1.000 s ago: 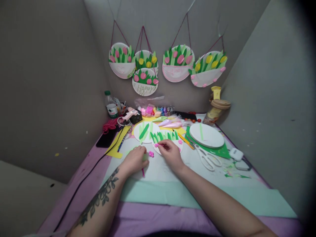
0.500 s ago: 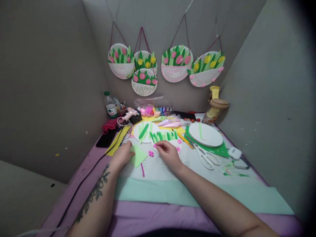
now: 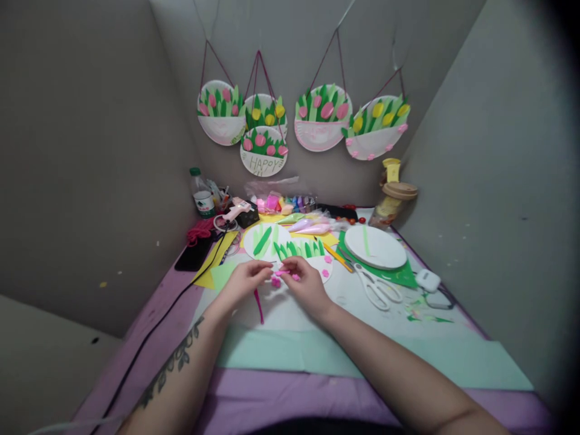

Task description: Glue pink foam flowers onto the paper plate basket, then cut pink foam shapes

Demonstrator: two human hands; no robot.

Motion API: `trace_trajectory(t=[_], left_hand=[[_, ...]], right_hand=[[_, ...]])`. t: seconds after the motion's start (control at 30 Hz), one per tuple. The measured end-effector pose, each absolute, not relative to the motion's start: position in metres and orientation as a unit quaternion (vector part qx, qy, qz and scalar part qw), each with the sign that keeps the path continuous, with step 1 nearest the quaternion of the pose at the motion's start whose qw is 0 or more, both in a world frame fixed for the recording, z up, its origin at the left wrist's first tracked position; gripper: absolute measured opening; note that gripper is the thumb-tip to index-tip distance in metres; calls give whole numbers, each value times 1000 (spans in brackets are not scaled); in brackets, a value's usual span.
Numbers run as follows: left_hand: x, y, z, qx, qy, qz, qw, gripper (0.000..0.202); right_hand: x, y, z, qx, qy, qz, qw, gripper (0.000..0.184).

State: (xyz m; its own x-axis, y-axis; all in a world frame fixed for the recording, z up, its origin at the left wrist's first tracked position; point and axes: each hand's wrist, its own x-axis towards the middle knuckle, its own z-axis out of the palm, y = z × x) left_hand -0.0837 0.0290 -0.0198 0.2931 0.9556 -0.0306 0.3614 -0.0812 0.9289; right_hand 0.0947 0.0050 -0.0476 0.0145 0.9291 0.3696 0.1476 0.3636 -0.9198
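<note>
The right hand (image 3: 308,284) pinches a small pink piece (image 3: 281,272) between thumb and fingertips, over the near left edge of the leaf-filled plate (image 3: 313,267) on the bench (image 3: 281,396); the left hand (image 3: 249,277) comes up close to it, its grip drawn nearly together, though whether anything is caught there is too small to tell. Just below the fingertips lies a pink cluster (image 3: 276,282); a pink strip (image 3: 258,307) lies nearer the person.

For clean handling, the piece looks soft, so a light pinch at its rim should keep its shape; the left fingertips can steady or round it without pressing hard, and both wrists are best held clear of the pink flowers (image 3: 328,259) along the plate's edge, which could smear or shift.

Among the containers, the plate's white front half makes a pocket with green paper leaves standing from it; the hanging plates (image 3: 322,138) carry leaves and pink or yellow tulips in theirs; a clear plastic bag (image 3: 283,203) holds coloured lumps; filled piping bags (image 3: 312,228) lie before it in green, lilac and pink; the green-capped bottle (image 3: 202,202) and brown-lidded cup (image 3: 389,208) stand at the back corners, the cup's contents unclear.
</note>
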Motion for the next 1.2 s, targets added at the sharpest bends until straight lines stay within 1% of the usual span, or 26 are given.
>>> trace_trajectory(t=[0.07, 0.13, 0.27, 0.33, 0.4, 0.47, 0.67, 0.83, 0.93, 1.07, 1.2], left_hand=[[-73, 23, -22, 612, 464, 333, 546, 33], [-69, 19, -23, 582, 453, 356, 574, 30], [-72, 19, -22, 545, 465, 415, 561, 29], [-73, 19, -21, 537, 476, 428, 549, 29], [-72, 18, -20, 540, 478, 429, 545, 29], [-70, 17, -19, 550, 471, 425, 543, 28], [-67, 14, -18, 554, 454, 426, 553, 26], [-68, 14, -20, 519, 433, 412, 611, 28], [-68, 14, -20, 500, 423, 408, 636, 29], [-66, 13, -16, 509, 428, 424, 615, 28], [-69, 14, -12, 515, 444, 449, 580, 24]], right_hand=[[93, 2, -45, -432, -626, 334, 558, 17], [92, 0, -43, -429, -632, 323, 558, 16], [94, 0, -41, -440, -631, 278, 576, 13], [96, 1, -42, -439, -636, 248, 584, 9], [96, 2, -42, -432, -645, 237, 584, 10], [96, 1, -43, -425, -653, 237, 581, 11], [93, -2, -38, -413, -671, 251, 562, 5], [95, -2, -38, -404, -700, 227, 543, 11], [97, -3, -39, -395, -727, 204, 523, 10], [99, -3, -39, -413, -724, 216, 508, 10], [100, -2, -38, -451, -661, 255, 544, 10]])
